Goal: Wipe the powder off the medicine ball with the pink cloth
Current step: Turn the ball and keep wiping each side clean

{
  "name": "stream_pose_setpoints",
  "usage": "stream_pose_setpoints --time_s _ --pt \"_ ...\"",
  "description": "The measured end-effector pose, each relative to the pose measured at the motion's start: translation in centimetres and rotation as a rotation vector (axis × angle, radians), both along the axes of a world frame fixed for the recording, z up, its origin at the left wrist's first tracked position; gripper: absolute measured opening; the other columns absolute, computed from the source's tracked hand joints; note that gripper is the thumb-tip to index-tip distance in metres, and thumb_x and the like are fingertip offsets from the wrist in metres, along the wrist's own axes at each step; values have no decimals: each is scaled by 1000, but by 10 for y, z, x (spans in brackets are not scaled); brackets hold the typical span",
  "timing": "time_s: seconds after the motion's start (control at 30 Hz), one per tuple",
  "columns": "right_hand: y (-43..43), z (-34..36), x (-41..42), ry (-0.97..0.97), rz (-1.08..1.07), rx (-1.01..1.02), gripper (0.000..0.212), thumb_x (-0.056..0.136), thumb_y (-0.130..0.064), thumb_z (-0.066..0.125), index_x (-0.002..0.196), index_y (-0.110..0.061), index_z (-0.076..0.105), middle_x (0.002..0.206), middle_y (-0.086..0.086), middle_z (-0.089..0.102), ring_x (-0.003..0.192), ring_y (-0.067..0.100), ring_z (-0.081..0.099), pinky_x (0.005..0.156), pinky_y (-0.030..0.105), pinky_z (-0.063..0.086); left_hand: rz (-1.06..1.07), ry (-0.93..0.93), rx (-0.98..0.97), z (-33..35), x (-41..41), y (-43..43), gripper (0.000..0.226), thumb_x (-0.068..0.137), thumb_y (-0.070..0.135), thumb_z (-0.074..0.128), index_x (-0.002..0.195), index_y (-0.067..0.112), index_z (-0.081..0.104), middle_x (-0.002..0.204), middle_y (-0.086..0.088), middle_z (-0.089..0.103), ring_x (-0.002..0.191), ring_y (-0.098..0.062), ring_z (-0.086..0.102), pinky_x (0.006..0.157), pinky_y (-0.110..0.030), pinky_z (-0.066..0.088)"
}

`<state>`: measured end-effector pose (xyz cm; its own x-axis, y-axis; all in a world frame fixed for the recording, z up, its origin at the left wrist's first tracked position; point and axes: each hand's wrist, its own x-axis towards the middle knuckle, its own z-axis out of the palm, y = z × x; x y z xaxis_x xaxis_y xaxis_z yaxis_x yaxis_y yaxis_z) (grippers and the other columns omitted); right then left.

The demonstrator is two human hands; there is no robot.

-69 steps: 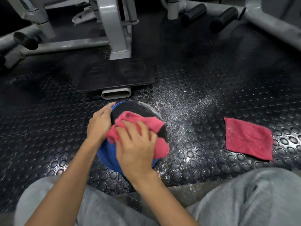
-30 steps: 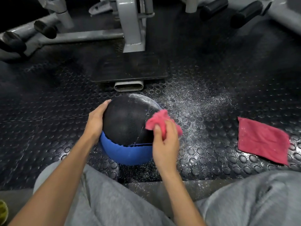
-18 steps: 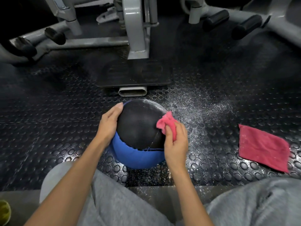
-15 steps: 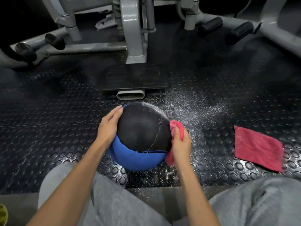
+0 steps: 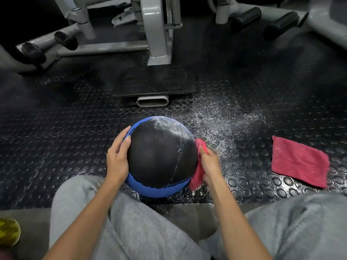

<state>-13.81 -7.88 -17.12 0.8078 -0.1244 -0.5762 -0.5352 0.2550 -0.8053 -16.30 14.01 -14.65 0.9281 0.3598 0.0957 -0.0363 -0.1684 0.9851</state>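
Two bare hands work on a medicine ball (image 5: 161, 156) in the single head view, looking down between knees (image 5: 131, 231) in grey trousers. The ball is black on top and blue underneath. It appears to rest on the studded rubber floor (image 5: 56, 137), just in front of the seated person.

The left hand (image 5: 117, 158) lies flat against the ball's left side. Its fingers are nearly straight, steadying the ball and holding nothing. The right hand (image 5: 209, 164) is at the ball's right side, with fingers curled round a bunched pink cloth (image 5: 196, 178) and pressing it to the ball. One end of the cloth pokes up past the fingertips; the other hangs below the palm.

The near and middle parts of the black surface look dark and clean. A pale dusting of powder (image 5: 172, 126) shows along the ball's far right edge, so the wiping seems well along but not finished. More powder lies scattered on the floor beyond.

A second pink cloth (image 5: 298, 162) lies flat on the floor, well to the right. Grey gym machine frames (image 5: 155, 30) stand at the far side.
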Motion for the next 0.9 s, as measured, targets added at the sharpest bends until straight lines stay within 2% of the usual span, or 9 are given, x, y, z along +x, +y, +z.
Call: stream_pose_setpoints --time_s 0.07,0.17,0.27,0.47,0.57,0.67,0.73,0.8,0.9 --pt "3 2 1 -40 3 -105 28 93 -32 49 111 -15 62 75 -1 59 68 14 55 60 27 45 2 -28 22 -4 -3 3 41 82 50 50 119 34 58 129 1 59 124 -12 51 109 -43 36" --pt "16 17 -18 -448 -62 -477 21 93 -30 50 103 -19 65 91 -5 63 83 13 57 80 36 48 -2 -46 33 -2 -2 3 45 82 48 48 122 28 56 129 1 58 123 -10 51 109 -40 36" --pt "25 26 -29 -748 -11 -663 24 91 -27 50 104 -14 65 98 -3 60 89 13 54 81 29 42 -20 -39 36 -3 -1 2 44 84 46 47 123 28 55 130 2 58 123 -9 50 109 -39 37" --pt "2 11 -1 -179 -30 -359 20 95 -27 48 103 -18 64 85 -6 62 92 20 61 74 29 45 -20 -28 60 -4 3 1 51 82 51 49 126 26 56 131 2 57 125 -11 49 109 -44 36" --pt "17 31 -11 -393 24 -687 22 94 -29 47 104 -17 62 98 0 63 91 19 57 85 35 46 -14 -32 45 -3 3 2 49 82 49 49 125 27 56 131 0 58 125 -13 50 109 -44 36" --pt "47 50 -31 -849 84 -908 29 90 -33 45 100 -14 64 104 1 62 91 21 52 80 34 41 -1 -45 24 -4 -1 2 44 82 47 49 122 30 55 131 -2 57 125 -14 50 110 -43 35" --pt "50 46 -33 -969 90 -991 28 89 -32 46 100 -14 65 105 1 62 90 21 50 78 31 38 1 -49 23 -5 -3 2 45 82 47 48 123 28 54 132 -3 56 126 -14 49 110 -42 34" --pt "36 38 -24 -890 57 -906 25 91 -26 48 106 -13 64 104 1 60 91 17 49 78 23 32 -2 -46 40 -4 -3 0 49 82 49 48 125 27 53 133 -2 56 126 -12 48 110 -40 34" --pt "10 18 -6 -430 22 -524 24 95 -24 46 112 -16 61 102 -2 59 97 15 55 82 25 38 -5 -41 72 -5 -1 -4 50 82 51 47 126 28 54 135 1 55 127 -10 47 110 -40 34"
